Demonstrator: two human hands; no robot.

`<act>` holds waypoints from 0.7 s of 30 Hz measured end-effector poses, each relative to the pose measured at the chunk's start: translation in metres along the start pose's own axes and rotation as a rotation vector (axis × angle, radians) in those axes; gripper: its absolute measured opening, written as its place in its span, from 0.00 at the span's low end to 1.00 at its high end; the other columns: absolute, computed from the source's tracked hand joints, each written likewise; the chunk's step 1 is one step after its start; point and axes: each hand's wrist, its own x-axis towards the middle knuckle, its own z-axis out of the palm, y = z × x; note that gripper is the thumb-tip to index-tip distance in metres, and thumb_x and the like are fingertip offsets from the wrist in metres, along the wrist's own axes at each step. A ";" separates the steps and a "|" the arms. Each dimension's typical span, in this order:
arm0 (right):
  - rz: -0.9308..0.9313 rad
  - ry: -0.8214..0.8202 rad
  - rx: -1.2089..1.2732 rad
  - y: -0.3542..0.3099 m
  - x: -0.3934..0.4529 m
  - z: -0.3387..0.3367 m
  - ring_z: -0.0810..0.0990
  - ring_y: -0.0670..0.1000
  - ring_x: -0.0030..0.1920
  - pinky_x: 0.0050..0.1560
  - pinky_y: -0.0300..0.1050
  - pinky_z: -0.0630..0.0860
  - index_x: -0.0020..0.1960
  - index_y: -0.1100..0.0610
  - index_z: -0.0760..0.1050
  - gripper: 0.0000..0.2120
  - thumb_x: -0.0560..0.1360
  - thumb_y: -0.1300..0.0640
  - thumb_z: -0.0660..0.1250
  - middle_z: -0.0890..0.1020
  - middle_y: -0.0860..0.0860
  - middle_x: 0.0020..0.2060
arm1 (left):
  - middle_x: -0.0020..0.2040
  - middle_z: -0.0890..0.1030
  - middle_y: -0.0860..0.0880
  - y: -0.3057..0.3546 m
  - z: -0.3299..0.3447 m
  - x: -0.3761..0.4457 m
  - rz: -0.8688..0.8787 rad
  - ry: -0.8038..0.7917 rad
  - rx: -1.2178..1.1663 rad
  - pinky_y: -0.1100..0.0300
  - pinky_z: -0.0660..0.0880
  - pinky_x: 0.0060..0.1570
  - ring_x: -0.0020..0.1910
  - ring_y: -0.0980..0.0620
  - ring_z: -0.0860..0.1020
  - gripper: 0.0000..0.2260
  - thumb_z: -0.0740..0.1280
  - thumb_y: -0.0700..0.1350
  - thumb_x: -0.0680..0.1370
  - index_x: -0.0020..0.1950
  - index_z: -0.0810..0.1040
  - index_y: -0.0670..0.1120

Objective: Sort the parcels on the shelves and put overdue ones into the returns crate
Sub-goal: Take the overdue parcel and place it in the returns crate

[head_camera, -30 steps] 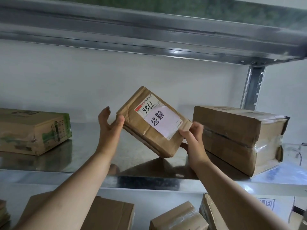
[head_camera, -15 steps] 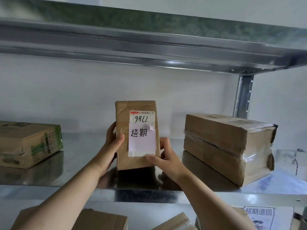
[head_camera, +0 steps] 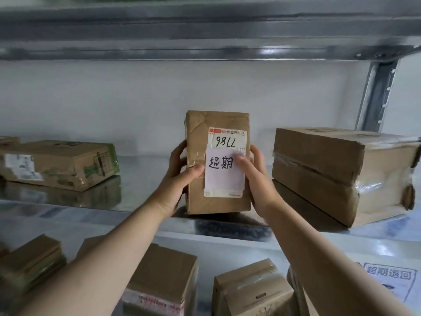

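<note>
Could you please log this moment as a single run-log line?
parcel upright, marked 超期 | left hand grips left side | right hand grips right side | over steel shelf | returns crate unseen

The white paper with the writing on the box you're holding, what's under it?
The white paper covers the lower part of a printed label on the brown parcel. The label's top, handwritten 7786 upside down, and bottom edge show; the middle is hidden.

Soft, even light is spread across the white back wall (head_camera: 91,106). Glare is thrown off the shiny metal shelf (head_camera: 145,179), where blurred reflections are seen. The upper beam (head_camera: 205,37) is smeared by motion blur. Straight edges are bowed by wide-angle distortion.
</note>
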 end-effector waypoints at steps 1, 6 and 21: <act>-0.019 -0.001 0.012 -0.007 -0.007 0.002 0.83 0.51 0.58 0.59 0.54 0.80 0.71 0.48 0.66 0.22 0.80 0.48 0.65 0.82 0.50 0.61 | 0.65 0.78 0.48 0.004 0.003 -0.007 0.000 -0.013 0.004 0.48 0.79 0.57 0.61 0.49 0.80 0.37 0.72 0.52 0.68 0.74 0.61 0.57; -0.056 -0.032 0.034 -0.038 -0.053 0.014 0.82 0.53 0.60 0.60 0.53 0.79 0.73 0.48 0.66 0.18 0.83 0.50 0.59 0.81 0.51 0.62 | 0.64 0.80 0.52 0.026 0.014 -0.052 0.003 -0.041 -0.028 0.51 0.78 0.56 0.61 0.52 0.79 0.31 0.66 0.51 0.73 0.75 0.61 0.57; 0.263 0.134 0.017 0.046 -0.277 0.028 0.82 0.57 0.57 0.50 0.53 0.82 0.73 0.44 0.65 0.26 0.75 0.40 0.60 0.82 0.52 0.59 | 0.57 0.84 0.49 -0.049 0.038 -0.264 -0.392 -0.137 -0.246 0.58 0.81 0.44 0.54 0.50 0.83 0.30 0.71 0.48 0.71 0.73 0.69 0.53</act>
